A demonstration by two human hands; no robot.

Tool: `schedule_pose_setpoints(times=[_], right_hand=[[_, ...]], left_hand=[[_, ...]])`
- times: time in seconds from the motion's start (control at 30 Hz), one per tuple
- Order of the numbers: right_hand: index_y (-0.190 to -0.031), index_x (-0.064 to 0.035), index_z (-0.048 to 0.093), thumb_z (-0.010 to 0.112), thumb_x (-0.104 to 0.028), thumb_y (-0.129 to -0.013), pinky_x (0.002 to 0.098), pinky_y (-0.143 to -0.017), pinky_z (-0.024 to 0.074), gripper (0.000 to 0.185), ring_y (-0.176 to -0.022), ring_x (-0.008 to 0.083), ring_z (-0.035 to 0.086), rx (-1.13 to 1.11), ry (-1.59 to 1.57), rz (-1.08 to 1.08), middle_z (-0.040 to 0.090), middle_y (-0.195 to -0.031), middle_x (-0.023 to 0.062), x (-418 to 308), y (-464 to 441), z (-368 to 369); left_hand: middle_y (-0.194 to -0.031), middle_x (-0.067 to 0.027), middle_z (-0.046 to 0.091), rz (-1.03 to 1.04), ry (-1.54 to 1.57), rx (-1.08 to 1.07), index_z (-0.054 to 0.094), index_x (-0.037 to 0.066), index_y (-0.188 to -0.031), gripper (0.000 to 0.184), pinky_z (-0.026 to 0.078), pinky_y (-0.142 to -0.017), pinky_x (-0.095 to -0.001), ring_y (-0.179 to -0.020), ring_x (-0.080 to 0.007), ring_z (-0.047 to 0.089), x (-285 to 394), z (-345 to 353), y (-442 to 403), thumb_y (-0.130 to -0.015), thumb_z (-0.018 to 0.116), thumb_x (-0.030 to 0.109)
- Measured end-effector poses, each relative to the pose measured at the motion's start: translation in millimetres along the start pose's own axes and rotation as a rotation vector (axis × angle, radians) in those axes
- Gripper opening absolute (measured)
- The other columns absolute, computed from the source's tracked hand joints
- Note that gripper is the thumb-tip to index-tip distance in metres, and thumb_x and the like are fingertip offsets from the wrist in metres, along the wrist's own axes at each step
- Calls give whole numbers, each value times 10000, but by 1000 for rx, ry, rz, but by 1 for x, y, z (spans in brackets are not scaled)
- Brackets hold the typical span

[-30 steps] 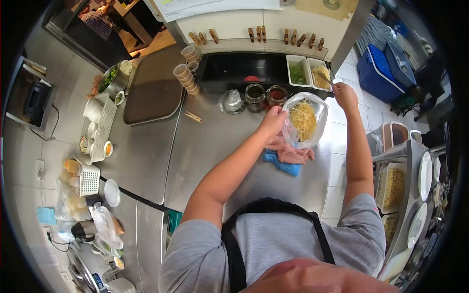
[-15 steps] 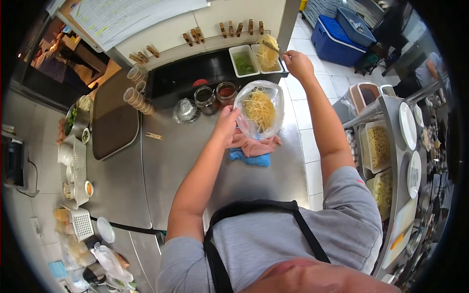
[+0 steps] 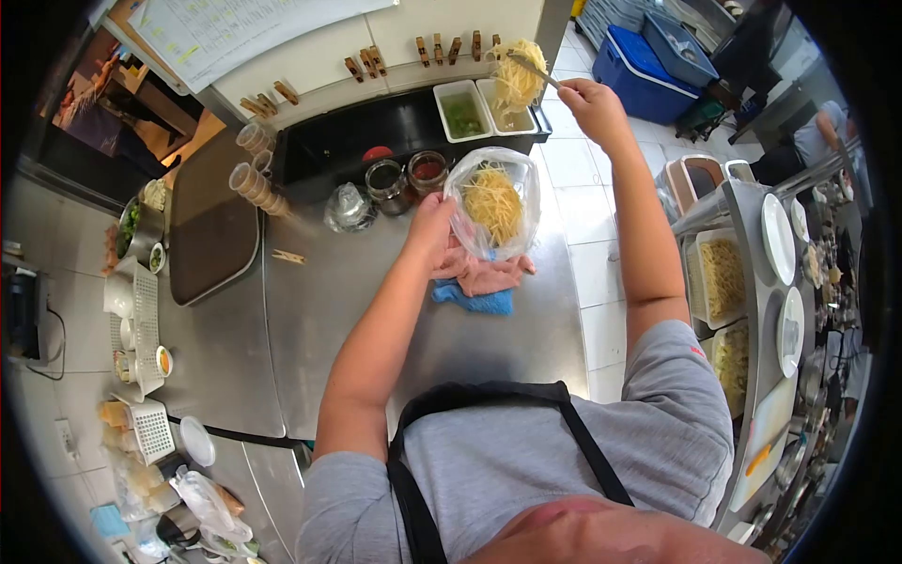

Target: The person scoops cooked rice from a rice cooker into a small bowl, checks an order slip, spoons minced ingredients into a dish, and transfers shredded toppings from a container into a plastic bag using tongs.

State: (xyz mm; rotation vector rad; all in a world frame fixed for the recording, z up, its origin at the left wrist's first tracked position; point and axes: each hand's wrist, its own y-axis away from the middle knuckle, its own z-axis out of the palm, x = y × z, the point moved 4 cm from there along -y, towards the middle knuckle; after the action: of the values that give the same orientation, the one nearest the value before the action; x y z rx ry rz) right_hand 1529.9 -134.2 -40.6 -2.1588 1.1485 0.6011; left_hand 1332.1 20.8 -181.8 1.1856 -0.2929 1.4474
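My left hand (image 3: pixel 432 224) is closed on the left edge of a clear plastic bag (image 3: pixel 530 193), its mouth facing up. Inside the bag lies a heap of thin yellow shreds (image 3: pixel 493 207). My right hand (image 3: pixel 590 105) grips metal tongs (image 3: pixel 536 69), whose tips hold a loose clump of pale yellow shreds (image 3: pixel 517 86). That clump hangs above a white container (image 3: pixel 528 123) at the back right, hiding part of it. Beside it stands a second white container (image 3: pixel 443 103) with green contents in liquid. A pink cloth (image 3: pixel 484 274) and a blue cloth (image 3: pixel 474 298) lie below the bag.
Two glass jars (image 3: pixel 427 172) and a wrapped bundle (image 3: pixel 349 208) stand left of the bag. A clothespin (image 3: pixel 289 257) lies on the steel counter (image 3: pixel 348 310). Stacked cups (image 3: pixel 258 191) stand by a brown tray (image 3: pixel 214 221). Shelves are at right; a person (image 3: pixel 816 136) is beyond.
The tongs and clump have risen a little from the white container, my right hand moving up and slightly right. My left hand still holds the bag. The whole view has shifted slightly.
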Motion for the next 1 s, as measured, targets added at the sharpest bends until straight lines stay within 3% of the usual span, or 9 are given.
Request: schedule_pose_setpoints(times=[0.17,0.23,0.27,0.33,0.37,0.53,0.67,0.8,1.0], right_hand=[[-883,-3,586,529,-185,-771,248,-507,393,221,-520,90,460,-124,-130,-63,528,-579,52,-19,65,-17],[-890,-13,587,538,-188,-774,256,-476,378,216,-495,92,446,-180,-259,5,521,-556,40,6,92,10],[-892,-52,598,544,-195,-764,268,-484,389,200,-483,127,466,-218,-138,-42,536,-556,58,11,103,23],[-874,-114,600,519,-257,-756,358,-555,444,202,-608,272,565,-336,67,-43,585,-653,120,14,125,53],[-864,-117,591,498,-272,-758,384,-589,450,209,-679,294,569,-409,256,-35,592,-695,125,21,131,71],[-831,-94,562,508,-269,-750,376,-598,450,200,-705,273,574,-444,491,-59,595,-752,110,-17,121,51],[-824,-84,541,507,-238,-750,365,-560,455,174,-673,268,582,-291,524,-211,582,-750,105,-60,126,20],[-817,-91,549,525,-233,-734,367,-562,460,166,-666,265,588,-530,626,-161,591,-737,104,-38,127,65],[-898,-134,597,533,-288,-730,363,-634,460,237,-742,249,585,-496,687,-168,607,-770,95,-82,92,-2]], left_hand=[[-803,-91,525,-20,43,27,404,52,-969,150,483,-542,-347,-620,-195,540,1,4,-1,-853,382,143],[-756,-82,516,-17,68,26,403,57,-972,149,478,-536,-350,-604,-196,535,0,5,-3,-848,384,138],[-731,-75,505,-6,86,13,403,61,-972,148,477,-531,-346,-595,-192,532,0,5,-2,-846,386,137],[-682,-61,483,17,119,-13,404,68,-971,145,475,-523,-339,-577,-185,527,1,7,1,-843,389,134],[-670,-57,472,35,117,2,403,70,-969,143,474,-518,-340,-570,-180,524,1,8,2,-841,389,132],[-657,-51,459,81,89,0,393,68,-964,138,477,-497,-342,-552,-175,520,10,13,16,-836,393,119],[-673,-54,464,108,64,-18,383,63,-981,154,482,-489,-339,-555,-183,525,10,14,15,-840,396,125],[-696,-66,476,123,74,-29,376,58,-993,162,484,-492,-335,-563,-188,533,11,20,21,-845,387,123],[-723,-77,496,129,65,-46,376,57,-1017,177,487,-499,-316,-585,-192,549,10,6,21,-852,373,119]])
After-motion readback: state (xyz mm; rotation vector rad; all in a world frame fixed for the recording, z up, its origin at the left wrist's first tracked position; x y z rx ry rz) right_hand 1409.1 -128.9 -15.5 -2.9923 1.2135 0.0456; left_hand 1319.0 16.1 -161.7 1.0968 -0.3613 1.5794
